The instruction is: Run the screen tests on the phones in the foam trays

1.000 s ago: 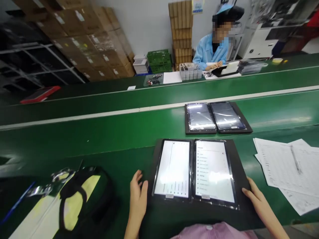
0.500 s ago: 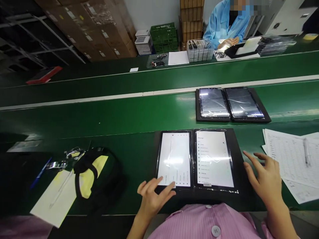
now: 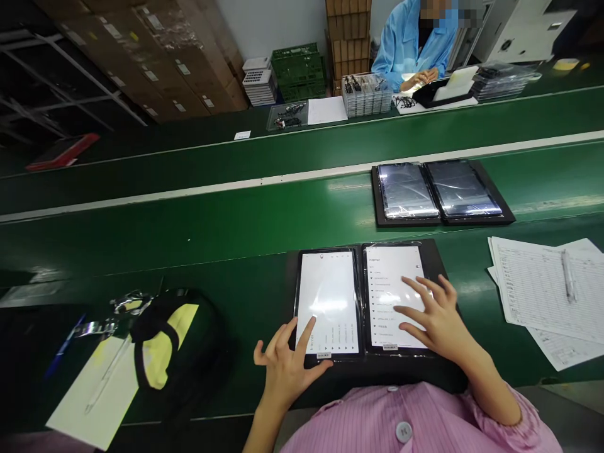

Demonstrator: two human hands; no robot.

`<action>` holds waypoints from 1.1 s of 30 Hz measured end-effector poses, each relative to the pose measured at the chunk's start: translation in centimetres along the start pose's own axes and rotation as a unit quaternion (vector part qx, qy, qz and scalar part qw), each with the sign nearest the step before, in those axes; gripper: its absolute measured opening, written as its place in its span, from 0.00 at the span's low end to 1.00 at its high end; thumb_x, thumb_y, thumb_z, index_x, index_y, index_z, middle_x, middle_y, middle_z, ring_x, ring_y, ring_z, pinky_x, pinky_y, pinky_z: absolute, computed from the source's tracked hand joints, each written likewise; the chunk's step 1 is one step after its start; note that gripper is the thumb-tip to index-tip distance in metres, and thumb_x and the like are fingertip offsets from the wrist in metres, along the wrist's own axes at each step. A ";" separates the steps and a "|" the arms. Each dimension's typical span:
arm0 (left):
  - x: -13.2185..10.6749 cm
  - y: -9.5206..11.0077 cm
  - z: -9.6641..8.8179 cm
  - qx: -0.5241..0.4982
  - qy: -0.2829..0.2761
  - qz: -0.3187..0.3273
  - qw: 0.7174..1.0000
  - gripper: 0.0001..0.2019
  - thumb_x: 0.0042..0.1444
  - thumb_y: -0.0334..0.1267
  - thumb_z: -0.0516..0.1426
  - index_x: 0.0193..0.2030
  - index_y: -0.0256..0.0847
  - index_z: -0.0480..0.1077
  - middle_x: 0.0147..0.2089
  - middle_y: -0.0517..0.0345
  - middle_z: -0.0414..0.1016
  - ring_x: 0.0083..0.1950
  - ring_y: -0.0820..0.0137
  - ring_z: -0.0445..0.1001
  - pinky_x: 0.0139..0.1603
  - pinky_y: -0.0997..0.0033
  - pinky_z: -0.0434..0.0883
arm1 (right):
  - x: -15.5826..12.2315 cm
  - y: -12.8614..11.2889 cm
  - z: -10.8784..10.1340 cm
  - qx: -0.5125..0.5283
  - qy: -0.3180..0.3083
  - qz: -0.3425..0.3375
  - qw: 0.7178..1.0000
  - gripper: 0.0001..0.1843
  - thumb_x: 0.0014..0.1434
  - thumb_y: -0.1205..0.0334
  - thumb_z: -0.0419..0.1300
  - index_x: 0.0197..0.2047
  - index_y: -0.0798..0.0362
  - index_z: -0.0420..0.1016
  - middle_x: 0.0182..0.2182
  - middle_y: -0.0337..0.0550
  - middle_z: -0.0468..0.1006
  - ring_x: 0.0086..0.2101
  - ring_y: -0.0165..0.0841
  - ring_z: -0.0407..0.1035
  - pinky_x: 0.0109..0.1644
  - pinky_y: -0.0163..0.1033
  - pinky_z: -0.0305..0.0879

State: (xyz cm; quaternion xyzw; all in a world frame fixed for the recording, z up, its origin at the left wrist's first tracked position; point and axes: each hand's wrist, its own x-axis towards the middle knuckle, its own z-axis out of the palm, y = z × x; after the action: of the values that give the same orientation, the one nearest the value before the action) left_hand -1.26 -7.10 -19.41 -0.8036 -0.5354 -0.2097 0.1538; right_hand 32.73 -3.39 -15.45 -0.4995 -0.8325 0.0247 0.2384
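Note:
Two tablets with lit white screens lie side by side on a black tray (image 3: 377, 372) in front of me. My left hand (image 3: 286, 355) is over the lower left part of the left tablet (image 3: 330, 283), its fingers spread and the index finger stretched onto the screen. Above the right tablet (image 3: 384, 277) is my right hand (image 3: 434, 314), fingers apart and pointing left across its list under the heading "Internet". Whether the fingertips touch the glass I cannot tell. Neither hand holds anything.
Beyond lie two dark-screened tablets (image 3: 408, 192) on another black tray. Printed sheets (image 3: 533, 289) with a pen (image 3: 569, 277) are at right. A black strap-like item (image 3: 155, 333), yellow paper and a white card (image 3: 94, 396) lie left. A person in blue (image 3: 396, 44) sits across.
My right hand has moved left from beside the tray to over the right tablet. My left index finger has extended further up the left screen. The view has shifted slightly.

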 end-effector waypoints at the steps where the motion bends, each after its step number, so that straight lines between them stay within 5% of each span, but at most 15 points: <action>1: -0.1 -0.1 0.2 0.003 0.012 -0.002 1.000 0.38 0.52 0.72 0.55 0.60 0.47 0.71 0.54 0.43 0.67 0.52 0.52 0.65 0.65 0.44 0.41 | -0.4 0.4 -0.6 0.003 0.023 0.019 1.000 0.16 0.68 0.47 0.56 0.42 0.44 0.82 0.61 0.47 0.66 0.58 0.49 0.58 0.66 0.63 0.42; 4: -0.4 -0.5 0.8 -0.008 0.013 -0.005 1.000 0.43 0.50 0.74 0.54 0.63 0.45 0.66 0.54 0.42 0.68 0.52 0.51 0.66 0.65 0.46 0.42 | -1.3 0.8 -1.8 0.011 0.068 0.058 0.996 0.21 0.71 0.48 0.49 0.40 0.47 0.81 0.56 0.50 0.69 0.55 0.48 0.61 0.65 0.63 0.46; 8: -0.6 -0.6 1.1 -0.042 -0.018 -0.042 0.998 0.46 0.50 0.75 0.53 0.64 0.40 0.61 0.53 0.40 0.71 0.52 0.51 0.68 0.65 0.47 0.44 | -2.0 0.4 -1.5 -0.011 0.080 0.086 0.993 0.17 0.70 0.50 0.52 0.40 0.47 0.81 0.55 0.49 0.69 0.55 0.48 0.60 0.65 0.62 0.48; 14: -0.4 -0.4 1.0 -0.093 0.022 -0.047 0.994 0.40 0.52 0.70 0.57 0.62 0.45 0.55 0.50 0.46 0.75 0.51 0.53 0.70 0.64 0.48 0.45 | -2.1 -0.4 -0.2 -0.009 0.055 0.061 0.997 0.17 0.70 0.50 0.52 0.45 0.45 0.80 0.56 0.48 0.69 0.54 0.46 0.61 0.65 0.60 0.47; 24: -0.5 -0.4 0.9 -0.073 -0.067 -0.063 0.993 0.38 0.50 0.67 0.60 0.60 0.45 0.60 0.53 0.46 0.77 0.55 0.50 0.69 0.66 0.46 0.37 | -1.8 -1.2 0.9 -0.036 -0.011 0.031 0.999 0.18 0.66 0.44 0.59 0.54 0.39 0.78 0.63 0.49 0.61 0.58 0.48 0.57 0.67 0.63 0.42; 30: 0.3 -0.6 0.3 -0.092 -0.017 -0.010 0.996 0.40 0.56 0.72 0.50 0.65 0.43 0.57 0.54 0.42 0.74 0.55 0.51 0.68 0.67 0.42 0.38 | -1.7 -0.9 0.5 -0.040 0.019 0.060 0.997 0.19 0.68 0.43 0.54 0.54 0.41 0.77 0.61 0.51 0.62 0.58 0.49 0.57 0.66 0.64 0.42; 33: 0.8 -1.1 0.1 -0.107 -0.030 -0.057 0.992 0.47 0.55 0.77 0.37 0.65 0.40 0.60 0.60 0.36 0.67 0.60 0.47 0.64 0.66 0.40 0.39 | -1.5 -0.7 -0.1 -0.033 0.045 0.075 0.996 0.23 0.71 0.44 0.47 0.53 0.46 0.76 0.58 0.52 0.65 0.56 0.47 0.59 0.67 0.62 0.43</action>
State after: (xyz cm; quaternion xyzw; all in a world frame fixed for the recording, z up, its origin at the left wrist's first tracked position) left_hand -1.98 -6.00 -19.07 -0.7894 -0.5594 -0.2499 0.0379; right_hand 32.79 -5.00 -15.77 -0.5686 -0.7817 -0.0079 0.2562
